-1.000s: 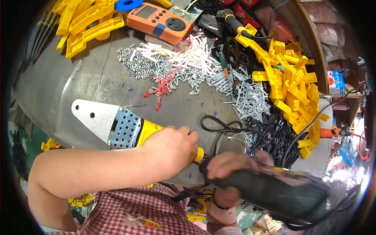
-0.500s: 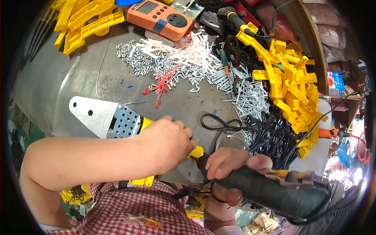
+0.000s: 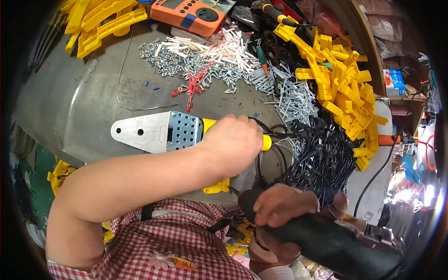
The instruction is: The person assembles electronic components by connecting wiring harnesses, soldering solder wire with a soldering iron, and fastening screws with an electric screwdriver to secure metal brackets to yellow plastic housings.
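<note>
My left hand (image 3: 235, 142) is wrapped round the yellow handle of a pipe welder, whose silver tapered plate (image 3: 151, 133) and perforated metal guard (image 3: 185, 130) point left over the grey table. The yellow handle end (image 3: 267, 143) sticks out past my knuckles. Below my left wrist, a lower yellow part (image 3: 216, 187) of the welder shows. My right hand (image 3: 285, 205) grips a dark power screwdriver (image 3: 340, 242) lying slantwise, its bit directed left. The bit's tip is beside that lower yellow part; whether they touch I cannot tell.
Hex nuts (image 3: 163, 60), white sleeves (image 3: 233, 51), screws (image 3: 296, 102) and red-tipped leads (image 3: 192, 86) lie beyond my hands. Black cords (image 3: 322, 158) and yellow shells (image 3: 350, 93) pile up at right. An orange meter (image 3: 191, 16) and more yellow shells (image 3: 105, 28) stand at the back.
The pipe welder has shifted right and turned more level in my left hand. The screwdriver has dropped nearer to me; its bit was by the handle's end and is now by the lower yellow part.
</note>
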The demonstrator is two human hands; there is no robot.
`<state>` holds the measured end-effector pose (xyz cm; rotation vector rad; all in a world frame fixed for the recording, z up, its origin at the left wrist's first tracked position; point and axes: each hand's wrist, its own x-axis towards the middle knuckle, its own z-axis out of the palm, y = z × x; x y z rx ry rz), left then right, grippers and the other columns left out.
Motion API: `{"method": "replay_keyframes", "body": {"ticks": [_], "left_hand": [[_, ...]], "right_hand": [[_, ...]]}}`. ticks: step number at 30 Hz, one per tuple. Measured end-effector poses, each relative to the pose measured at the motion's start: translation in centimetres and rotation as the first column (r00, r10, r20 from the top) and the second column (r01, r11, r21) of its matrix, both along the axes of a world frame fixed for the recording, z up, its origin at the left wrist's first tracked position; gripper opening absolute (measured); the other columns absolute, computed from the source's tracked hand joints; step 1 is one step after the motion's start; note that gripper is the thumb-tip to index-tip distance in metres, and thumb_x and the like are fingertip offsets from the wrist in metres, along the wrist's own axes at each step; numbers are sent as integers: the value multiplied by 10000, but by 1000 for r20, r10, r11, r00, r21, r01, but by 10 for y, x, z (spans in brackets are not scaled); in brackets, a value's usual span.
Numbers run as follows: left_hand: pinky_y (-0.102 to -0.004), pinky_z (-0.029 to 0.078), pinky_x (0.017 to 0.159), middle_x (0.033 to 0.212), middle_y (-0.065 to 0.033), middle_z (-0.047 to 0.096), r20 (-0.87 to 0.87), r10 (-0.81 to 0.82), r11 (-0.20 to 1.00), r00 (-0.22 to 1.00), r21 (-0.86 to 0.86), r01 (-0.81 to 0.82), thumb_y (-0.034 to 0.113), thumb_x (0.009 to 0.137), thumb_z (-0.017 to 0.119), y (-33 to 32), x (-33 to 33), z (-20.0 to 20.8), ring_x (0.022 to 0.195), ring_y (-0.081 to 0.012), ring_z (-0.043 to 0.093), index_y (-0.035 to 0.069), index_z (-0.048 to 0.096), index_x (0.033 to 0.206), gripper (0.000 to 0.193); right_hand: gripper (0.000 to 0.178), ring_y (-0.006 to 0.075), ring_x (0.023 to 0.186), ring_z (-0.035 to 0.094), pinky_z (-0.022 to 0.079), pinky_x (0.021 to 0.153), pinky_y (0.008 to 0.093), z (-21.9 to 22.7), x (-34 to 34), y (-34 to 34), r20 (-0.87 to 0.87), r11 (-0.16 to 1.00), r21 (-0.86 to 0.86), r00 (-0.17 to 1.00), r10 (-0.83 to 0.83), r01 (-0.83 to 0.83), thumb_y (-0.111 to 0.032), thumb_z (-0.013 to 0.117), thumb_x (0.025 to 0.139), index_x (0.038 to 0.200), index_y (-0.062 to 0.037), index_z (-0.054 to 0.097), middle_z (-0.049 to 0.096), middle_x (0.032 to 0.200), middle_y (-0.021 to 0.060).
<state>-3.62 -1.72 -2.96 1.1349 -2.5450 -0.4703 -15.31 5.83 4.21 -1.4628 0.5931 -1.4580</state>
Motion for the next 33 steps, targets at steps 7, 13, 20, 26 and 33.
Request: {"method": "replay_keyframes", "body": {"ticks": [7, 13, 20, 26, 33], "left_hand": [[-333, 468, 661, 792, -72, 596, -13, 25, 997, 1000, -74, -26, 276, 721, 619, 5, 0, -4, 775, -224, 590, 10, 607, 890, 315], [-438, 406, 854, 1075, -141, 529, -27, -100, 994, 995, 38, 101, 406, 717, 662, 6, 55, 14, 1016, -294, 514, 67, 474, 1227, 641], [-512, 330, 919, 1250, -116, 420, 58, -67, 961, 996, 271, 49, 369, 675, 725, 19, 82, 20, 1164, -304, 399, 154, 360, 1337, 786], [-525, 327, 910, 1257, -113, 418, 30, -52, 963, 998, 268, 42, 383, 664, 727, 17, 85, 14, 1157, -306, 404, 158, 358, 1338, 800], [-472, 382, 866, 1189, -97, 462, -59, -122, 984, 991, 124, 128, 421, 666, 712, 15, 96, 2, 1082, -299, 451, 166, 390, 1329, 780]], "right_hand": [[715, 262, 542, 569, 483, 506, 395, -15, 5, 5, -318, 993, -75, 946, 63, -91, -350, 677, 790, 1304, -104, 245, 583, 740, 131], [621, 266, 556, 572, 488, 536, 385, -32, 4, -1, -159, 977, -122, 975, 152, -173, -323, 707, 770, 1195, -83, 323, 584, 735, 113], [661, 242, 589, 586, 487, 545, 386, -28, 11, -1, -245, 960, -123, 945, 217, -253, -337, 701, 773, 1236, -65, 316, 568, 724, 108], [605, 280, 594, 589, 491, 537, 396, -29, 32, 18, -136, 992, -58, 984, -115, 108, -361, 660, 798, 1199, -56, 326, 577, 719, 136], [492, 306, 541, 585, 489, 488, 387, -24, 44, 13, -30, 1000, -11, 999, -26, 26, -401, 611, 824, 1091, -69, 365, 590, 681, 171]]}}
